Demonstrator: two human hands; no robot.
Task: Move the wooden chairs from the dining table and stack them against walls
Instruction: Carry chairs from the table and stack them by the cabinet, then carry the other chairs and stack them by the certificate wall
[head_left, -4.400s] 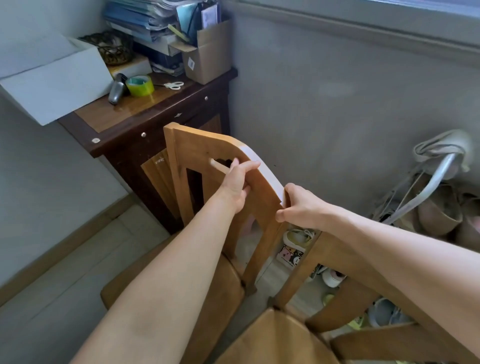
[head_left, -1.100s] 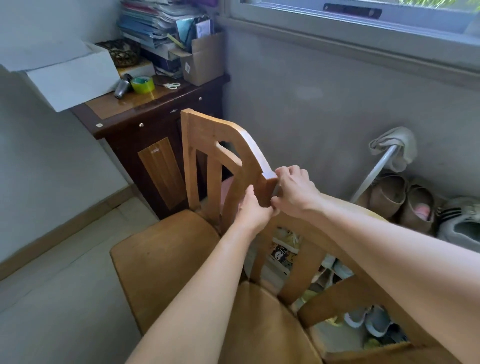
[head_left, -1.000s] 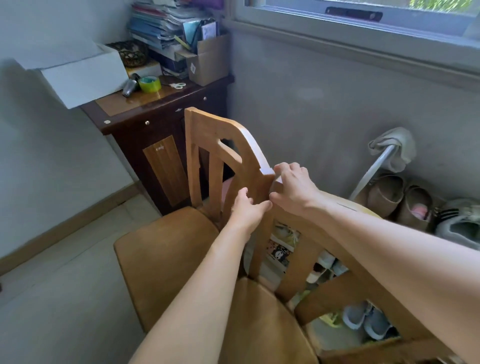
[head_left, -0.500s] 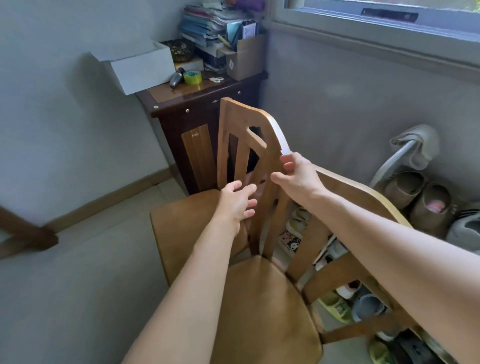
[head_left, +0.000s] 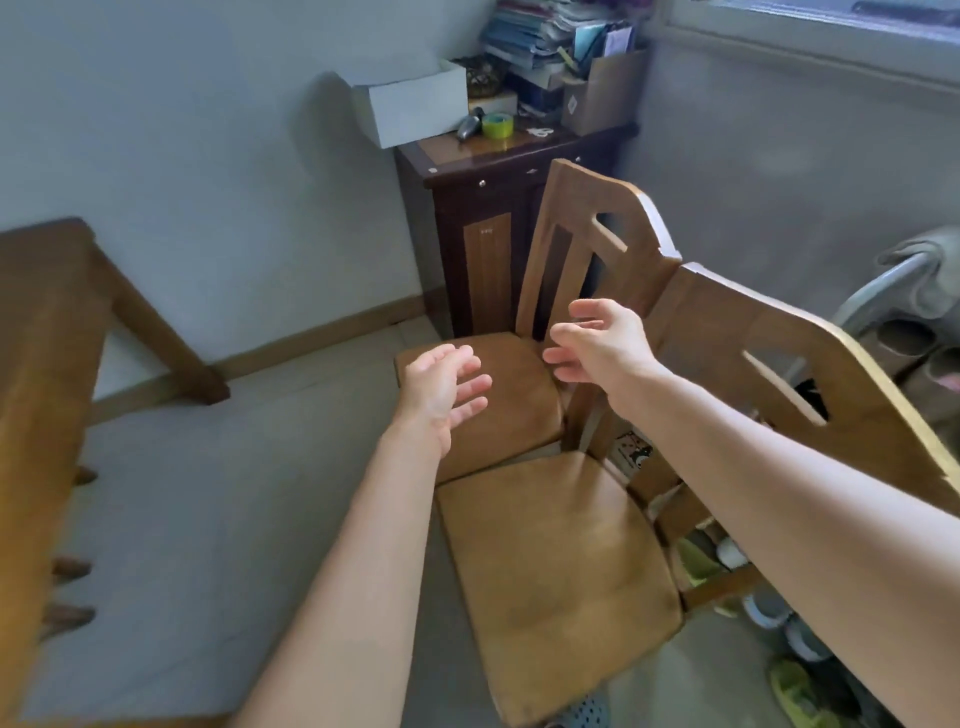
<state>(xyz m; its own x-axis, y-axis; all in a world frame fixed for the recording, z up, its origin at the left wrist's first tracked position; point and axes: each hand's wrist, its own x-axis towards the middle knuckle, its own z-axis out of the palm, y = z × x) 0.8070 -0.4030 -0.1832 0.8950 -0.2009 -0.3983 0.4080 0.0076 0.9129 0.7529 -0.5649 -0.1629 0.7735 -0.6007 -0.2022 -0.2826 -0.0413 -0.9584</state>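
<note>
Fingers (head_left: 467, 387) of the left hand (head_left: 439, 392) are seen spread and loosely curved, with nothing held. Those of the right hand (head_left: 605, 345) are likewise splayed and empty, just in front of the chair backs. Half a second earlier the top corner where the two backrests meet was pinched by the right hand, and the left was poised by the slats. Both have since been drawn away.

The release is judged to mean that this pair is considered placed. The far chair (head_left: 519, 415) is stood beside the dark cabinet (head_left: 488, 218). The near chair (head_left: 561, 561) is set just beside it, with the seat edges touching or nearly so and the backs turned to the grey wall (head_left: 779, 171) under the window (head_left: 831, 36). The two are ranged side by side, not piled.

Any remaining chairs are presumably to be fetched from the dining table (head_left: 41, 364), whose edge and leg are shown at the left. Pale floor tiles (head_left: 208, 493) are laid between table and chairs. A white box (head_left: 415, 104), a roll of tape (head_left: 497, 124), a cardboard box (head_left: 600, 93) and stacked papers (head_left: 524, 31) are kept on the cabinet. Shoes (head_left: 795, 691) are strewn behind the chairs.
</note>
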